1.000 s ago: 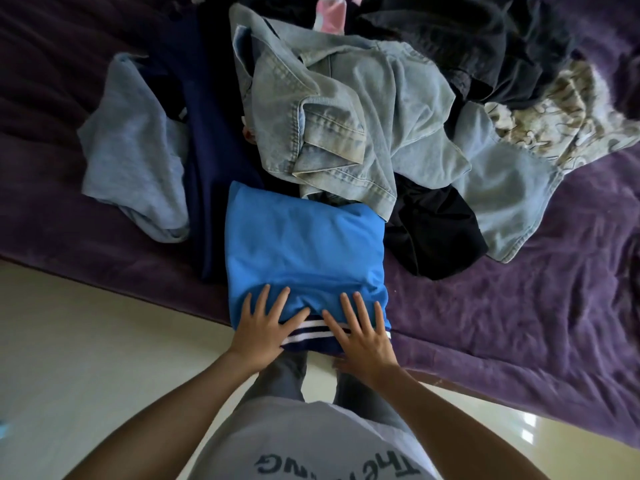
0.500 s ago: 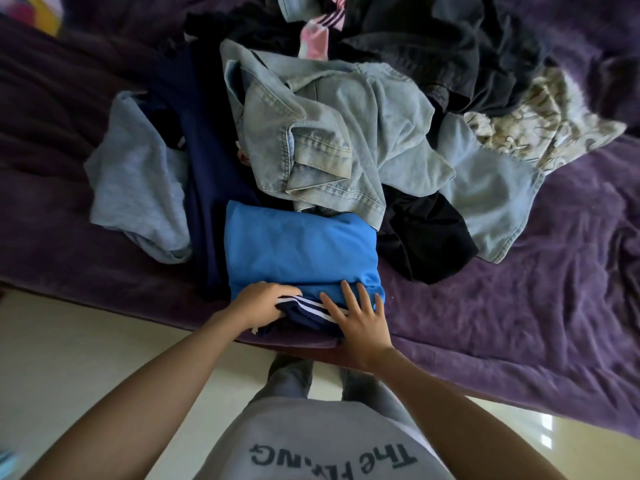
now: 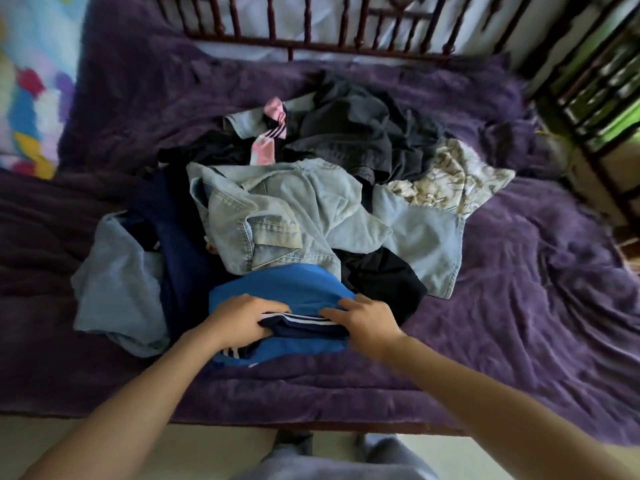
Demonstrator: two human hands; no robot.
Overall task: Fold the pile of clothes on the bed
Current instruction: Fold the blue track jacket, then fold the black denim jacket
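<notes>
Flat before, left hand (image 3: 239,317) and right hand (image 3: 362,318) now clamp the half-folded blue shirt (image 3: 294,285) — pile (image 3: 277,213) beyond fingers (image 3: 334,311) untouched.

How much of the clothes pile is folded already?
Hardly any. Done: no finished folded garment shows anywhere on the purple blanket. In hand: the left hand and right hand grip the half-folded blue shirt at its striped edge. Left: the denim jacket, black garment, patterned cloth, light blue garment and dark grey clothes lie crumpled in the pile.
</notes>
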